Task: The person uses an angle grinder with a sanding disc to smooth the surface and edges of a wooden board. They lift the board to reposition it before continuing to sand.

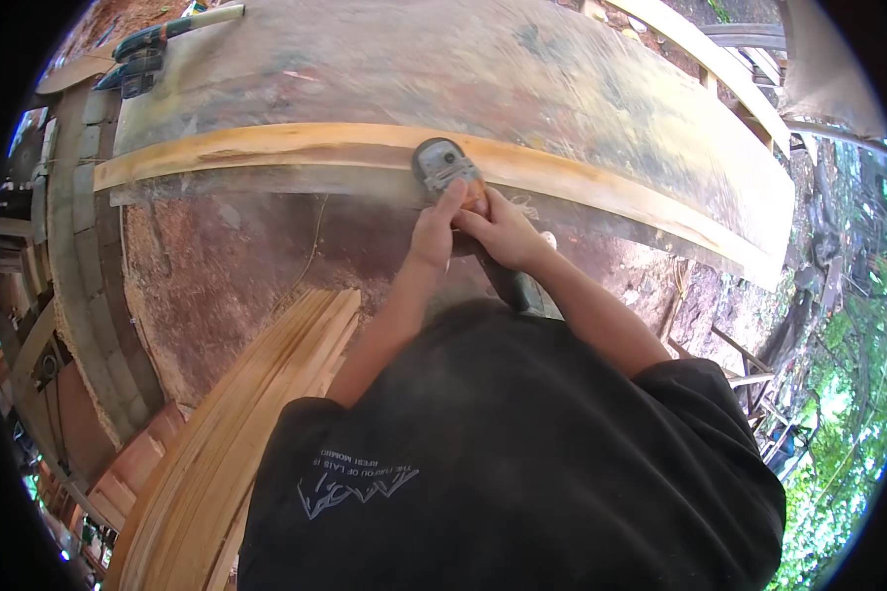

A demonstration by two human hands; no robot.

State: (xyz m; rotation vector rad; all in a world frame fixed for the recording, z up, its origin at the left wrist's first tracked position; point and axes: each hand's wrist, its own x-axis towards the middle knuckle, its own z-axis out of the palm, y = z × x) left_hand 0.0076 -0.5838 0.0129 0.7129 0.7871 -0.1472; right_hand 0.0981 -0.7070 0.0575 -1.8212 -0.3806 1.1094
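Observation:
Both my hands are wrapped round an angle grinder (pixel 450 160) with a grey head and an orange and dark body. Its round disc end rests on, or just over, a long pale wooden board (pixel 296 145). My left hand (pixel 434 229) grips near the head, thumb along the top. My right hand (pixel 506 229) closes round the body just behind, and the dark rear end (pixel 511 286) reaches back toward my shirt. The board lies along the near edge of a wide, stained worktable (pixel 384 64). The contact under the disc is hidden.
A cordless power tool (pixel 140 44) lies on the table's far left corner. Several long wooden strips (pixel 237 414) are stacked at my left side. Reddish ground (pixel 217 256) shows below the table. A timber rail (pixel 710 54) runs at the far right; greenery (pixel 848 414) is beyond.

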